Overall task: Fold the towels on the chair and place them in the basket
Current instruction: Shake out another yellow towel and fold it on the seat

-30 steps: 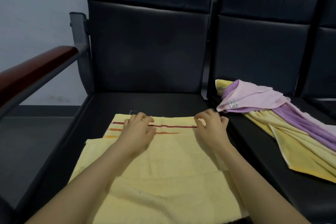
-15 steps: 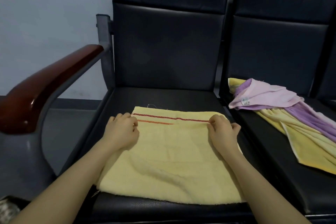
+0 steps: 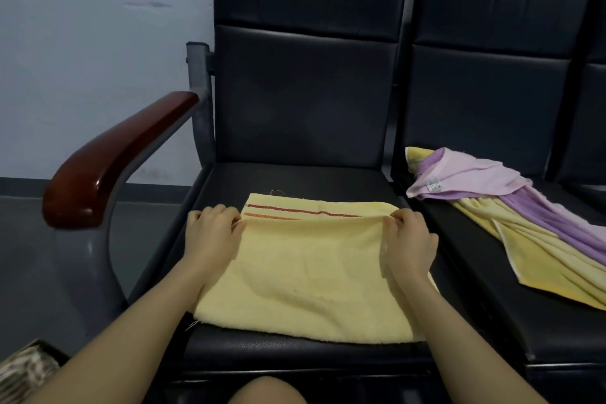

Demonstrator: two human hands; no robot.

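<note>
A pale yellow towel (image 3: 305, 275) with red and orange stripes lies folded on the black chair seat (image 3: 295, 179). My left hand (image 3: 211, 233) pinches the upper layer's far left corner. My right hand (image 3: 408, 239) pinches the far right corner of the same layer. The held edge lies just short of the striped far edge. A heap of unfolded towels, pink, purple and yellow (image 3: 511, 220), sprawls over the neighbouring seat on the right. A woven basket (image 3: 23, 371) shows at the bottom left corner, on the floor.
A glossy brown armrest (image 3: 111, 164) on a grey metal frame stands left of the seat. Tall black backrests (image 3: 308, 69) rise behind both seats. A grey wall and floor lie to the left. A knee (image 3: 267, 392) shows at the bottom edge.
Both hands spread apart toward the towel's side corners and now pinch the upper layer's edge. The view pulled back, bringing the basket and armrest into sight.
</note>
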